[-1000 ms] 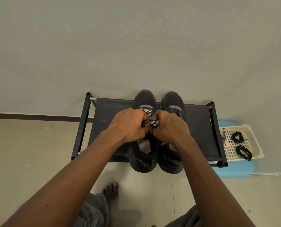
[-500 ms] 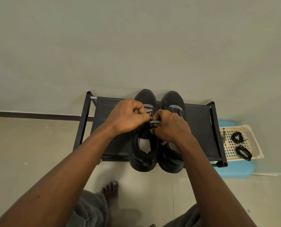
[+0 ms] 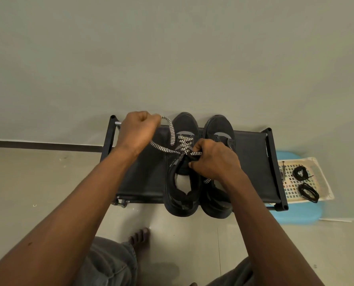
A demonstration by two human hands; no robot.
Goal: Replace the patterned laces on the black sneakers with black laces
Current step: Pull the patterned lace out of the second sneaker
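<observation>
Your left grip (image 3: 138,131) is clenched around the patterned lace (image 3: 163,149) above the far left corner of the shoe rack (image 3: 252,162). One stretch of lace runs from the fist to the eyelets and a loose tail hangs from the fist. Your right grip (image 3: 214,159) pinches the same lace at the throat of the left sneaker (image 3: 183,188), fingers curled against the tongue. The lace is crisscrossed through that shoe's farther eyelets. The right sneaker (image 3: 218,129) stands touching it, and the pair sits at the middle of the rack, toes at the far edge by the wall (image 3: 172,58) and heels overhanging the near edge. Just beyond the rack's right edge, a cream perforated basket (image 3: 326,189) rests on a blue stool (image 3: 296,214). It holds two coiled black laces (image 3: 308,194), and a strip of patterned lace lies along its left rim. Your bare foot (image 3: 140,236) rests on the tiled floor (image 3: 37,182) below the rack's near edge.
</observation>
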